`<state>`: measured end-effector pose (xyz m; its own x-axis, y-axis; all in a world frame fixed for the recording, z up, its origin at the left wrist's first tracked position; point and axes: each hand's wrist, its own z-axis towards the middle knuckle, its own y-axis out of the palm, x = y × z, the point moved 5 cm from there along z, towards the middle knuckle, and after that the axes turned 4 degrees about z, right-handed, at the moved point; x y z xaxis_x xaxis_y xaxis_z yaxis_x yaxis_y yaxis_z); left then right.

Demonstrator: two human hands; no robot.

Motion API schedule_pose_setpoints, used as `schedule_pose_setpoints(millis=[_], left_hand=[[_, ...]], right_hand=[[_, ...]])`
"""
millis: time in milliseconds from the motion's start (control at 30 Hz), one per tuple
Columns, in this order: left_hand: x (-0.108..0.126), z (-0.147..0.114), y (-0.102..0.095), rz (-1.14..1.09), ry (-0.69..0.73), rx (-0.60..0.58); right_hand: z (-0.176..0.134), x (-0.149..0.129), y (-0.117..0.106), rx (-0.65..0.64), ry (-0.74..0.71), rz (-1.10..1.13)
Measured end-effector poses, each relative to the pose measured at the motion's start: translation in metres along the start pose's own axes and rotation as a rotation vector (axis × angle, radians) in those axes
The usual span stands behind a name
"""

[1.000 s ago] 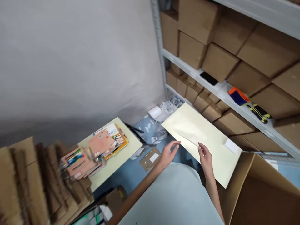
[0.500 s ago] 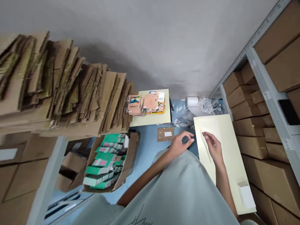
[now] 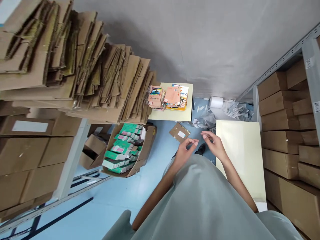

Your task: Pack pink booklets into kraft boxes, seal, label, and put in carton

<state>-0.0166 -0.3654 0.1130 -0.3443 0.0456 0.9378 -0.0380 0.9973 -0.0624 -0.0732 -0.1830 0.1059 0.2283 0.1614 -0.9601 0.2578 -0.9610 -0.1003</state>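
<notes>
At fingertips: nothing visible, no clench; lightly bent and unburdened on left hand (image 3: 183, 151) and right hand (image 3: 214, 144) alike, thumbs near forefingers, hands apart. Held in the air before grey-green garment (image 3: 200, 193). Advise soft wrists, elbows tucked in: tight quarters, in judgement, with plenty to knock. In view just past left fingertips, but lower, on blue floor (image 3: 155, 140): flat brown cardboard parcel (image 3: 176, 128), white-labelled, askew, in neither hand. Mind placement of black shoe (image 3: 200, 149) near it; likely to crease or skid underfoot. Under right forearm in view: cream tabletop (image 3: 237, 143), contact not tellable; best to swing elbow clear of its edge. Farther out, on second cream table (image 3: 172, 116): pink-covered booklets (image 3: 172, 96), stacked unevenly, probably quick to slide if brushed. Beyond, white roll (image 3: 216, 102) and crumpled wrapping (image 3: 236, 110). Off left: open carton (image 3: 147, 146) of green boxes (image 3: 120, 150), then flattened cardboard (image 3: 131, 88); advise wide berth.
</notes>
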Motion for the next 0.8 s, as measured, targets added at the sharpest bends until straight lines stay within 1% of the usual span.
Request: schedule_pose_setpoints(millis=[100,233,300,400,533,633,733,800], left_hand=[[-0.009,-0.002,-0.022,-0.037,-0.008,0.017],[-0.021,-0.012,-0.057,-0.067,-0.021,-0.013],[-0.028,-0.017,-0.080,-0.070,-0.031,-0.036],[-0.040,-0.018,-0.124,-0.069,-0.043,-0.050],[-0.057,-0.004,-0.188,-0.060,-0.044,-0.004],[-0.062,0.015,-0.232,-0.034,-0.011,0.048],[-0.057,0.034,-0.267,-0.019,0.037,0.087],[-0.052,0.045,-0.284,-0.010,0.057,0.107]], right_hand=[[0.002,-0.003,0.026,-0.014,0.003,-0.003],[0.007,0.003,0.068,-0.028,0.045,-0.041],[0.010,0.007,0.091,-0.022,0.062,-0.061],[0.015,0.008,0.124,0.003,0.082,-0.089],[0.022,0.002,0.162,0.040,0.099,-0.122],[0.027,-0.005,0.186,0.055,0.110,-0.132],[0.033,-0.013,0.203,0.077,0.106,-0.135],[0.039,-0.018,0.211,0.091,0.096,-0.133]])
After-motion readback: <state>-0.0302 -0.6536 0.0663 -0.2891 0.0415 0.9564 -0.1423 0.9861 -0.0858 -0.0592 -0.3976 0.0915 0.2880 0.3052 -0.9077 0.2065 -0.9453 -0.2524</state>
